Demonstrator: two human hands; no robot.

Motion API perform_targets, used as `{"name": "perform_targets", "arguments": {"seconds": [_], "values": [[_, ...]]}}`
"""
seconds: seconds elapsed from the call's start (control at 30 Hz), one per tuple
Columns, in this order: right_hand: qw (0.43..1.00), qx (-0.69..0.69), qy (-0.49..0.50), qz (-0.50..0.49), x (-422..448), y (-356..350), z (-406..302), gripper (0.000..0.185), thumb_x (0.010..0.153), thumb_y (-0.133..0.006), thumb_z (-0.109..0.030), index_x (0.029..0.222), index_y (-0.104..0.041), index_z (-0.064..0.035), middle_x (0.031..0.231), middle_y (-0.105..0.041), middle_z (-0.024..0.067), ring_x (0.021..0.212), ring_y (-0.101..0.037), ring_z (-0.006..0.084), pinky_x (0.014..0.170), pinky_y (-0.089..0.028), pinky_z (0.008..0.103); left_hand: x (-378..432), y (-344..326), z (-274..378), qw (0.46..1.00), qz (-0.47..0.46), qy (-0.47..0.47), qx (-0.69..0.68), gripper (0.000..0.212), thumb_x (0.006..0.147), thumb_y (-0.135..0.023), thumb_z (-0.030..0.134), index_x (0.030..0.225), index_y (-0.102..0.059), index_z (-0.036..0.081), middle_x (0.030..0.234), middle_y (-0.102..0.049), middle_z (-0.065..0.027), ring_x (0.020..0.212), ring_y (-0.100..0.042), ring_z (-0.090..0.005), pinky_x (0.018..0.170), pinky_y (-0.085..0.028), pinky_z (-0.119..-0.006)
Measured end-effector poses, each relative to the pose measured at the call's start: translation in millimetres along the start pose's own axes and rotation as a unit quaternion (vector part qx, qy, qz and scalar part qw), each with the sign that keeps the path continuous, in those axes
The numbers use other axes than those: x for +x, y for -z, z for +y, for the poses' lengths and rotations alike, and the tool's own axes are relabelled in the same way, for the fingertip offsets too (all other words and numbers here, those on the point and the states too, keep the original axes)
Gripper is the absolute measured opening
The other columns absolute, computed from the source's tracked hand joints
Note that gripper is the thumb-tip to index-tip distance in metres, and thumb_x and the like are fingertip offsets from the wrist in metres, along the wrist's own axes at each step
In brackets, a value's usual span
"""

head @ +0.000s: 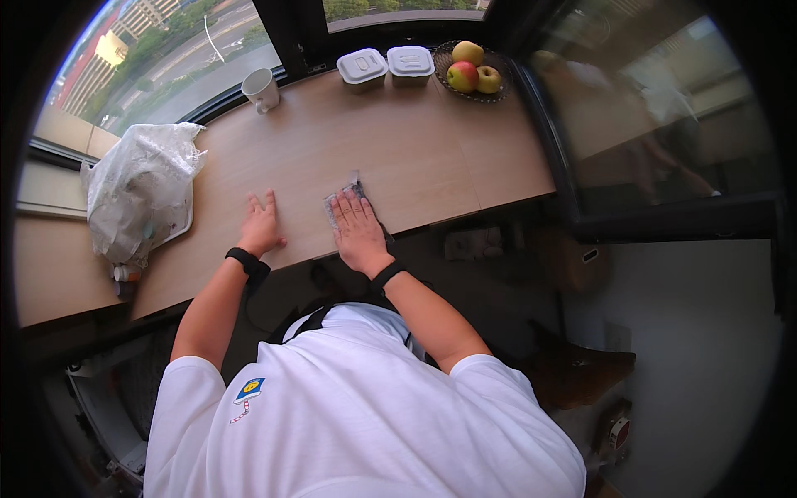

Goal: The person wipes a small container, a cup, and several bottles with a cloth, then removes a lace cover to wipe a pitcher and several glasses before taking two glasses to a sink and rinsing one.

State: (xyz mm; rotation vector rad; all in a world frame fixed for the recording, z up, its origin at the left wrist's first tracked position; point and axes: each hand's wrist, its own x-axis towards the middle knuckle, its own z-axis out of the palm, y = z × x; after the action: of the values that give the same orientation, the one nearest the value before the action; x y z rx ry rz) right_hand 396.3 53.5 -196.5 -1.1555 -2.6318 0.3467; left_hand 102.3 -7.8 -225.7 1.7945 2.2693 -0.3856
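My right hand (356, 228) lies flat over a folded grey cloth (332, 213), pressing it against the wood-grain tabletop (373, 143) near the front edge. Parts of the cloth stick out beyond the fingertips and on both sides; the palm hides the rest. To the left, my left hand (260, 228) is at the tabletop with its fingers apart, holding nothing. Each wrist wears a black band.
A crumpled clear plastic bag (143, 180) covers things at left, with small bottles (126, 274) beside it. Along the back stand a white mug (261, 91), two lidded containers (362, 67) (411, 62) and a glass fruit bowl (493, 96). A dark-framed glass panel (554, 149) borders the right.
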Motion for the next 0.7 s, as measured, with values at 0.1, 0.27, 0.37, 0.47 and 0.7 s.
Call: {"name": "perform_targets", "arguments": {"seconds": [0.1,0.27,0.37,0.47,0.7], "values": [[0.997,0.015,0.081,-0.006,3,-1,1,0.063,0.095,-0.044,-0.031,0.151,-0.03,-0.0063,0.159,-0.025,0.0092,0.148,-0.02,0.0241,0.12,-0.013,0.0435,5,4,-2,1.0,0.004,-0.003,-0.003,0.13,0.061,-0.091,0.031,0.156,-0.004,0.009,0.153,-0.009,-0.0389,0.143,-0.023,-0.0463,0.109,-0.039,-0.041],[0.985,-0.107,-0.125,0.056,3,25,130,0.066,0.097,-0.041,-0.034,0.152,-0.025,-0.0027,0.161,-0.02,0.0132,0.149,-0.015,0.0285,0.12,-0.01,0.0466,-14,20,12,0.997,0.0,0.059,-0.052,0.12,0.065,-0.088,0.039,0.156,-0.014,0.013,0.155,-0.012,-0.0341,0.142,-0.024,-0.0452,0.111,-0.034,-0.046],[0.948,-0.149,-0.278,0.032,-7,60,211,0.069,0.098,-0.04,-0.041,0.154,-0.021,-0.0042,0.162,-0.014,0.0149,0.15,-0.008,0.0305,0.12,-0.007,0.0479,-39,21,3,0.982,0.002,0.132,-0.137,0.113,0.068,-0.084,0.044,0.154,-0.019,0.012,0.155,-0.015,-0.0328,0.141,-0.023,-0.0461,0.112,-0.029,-0.051],[0.892,-0.17,-0.419,0.009,-9,95,233,0.069,0.099,-0.037,-0.044,0.154,-0.02,-0.0064,0.161,-0.014,0.018,0.15,-0.007,0.0322,0.12,-0.007,0.0471,-63,8,-16,0.972,0.001,0.177,-0.156,0.109,0.071,-0.081,0.049,0.154,-0.021,0.011,0.154,-0.014,-0.0331,0.141,-0.022,-0.0476,0.113,-0.026,-0.053],[0.903,-0.202,-0.378,0.033,2,53,220,0.065,0.099,-0.037,-0.036,0.153,-0.022,-0.0026,0.161,-0.017,0.0173,0.15,-0.011,0.0319,0.12,-0.01,0.0427,-88,-11,-43,0.969,0.002,0.185,-0.164,0.108,0.073,-0.079,0.049,0.155,-0.019,0.011,0.155,-0.008,-0.0346,0.139,-0.023,-0.0491,0.111,-0.026,-0.056]]}}
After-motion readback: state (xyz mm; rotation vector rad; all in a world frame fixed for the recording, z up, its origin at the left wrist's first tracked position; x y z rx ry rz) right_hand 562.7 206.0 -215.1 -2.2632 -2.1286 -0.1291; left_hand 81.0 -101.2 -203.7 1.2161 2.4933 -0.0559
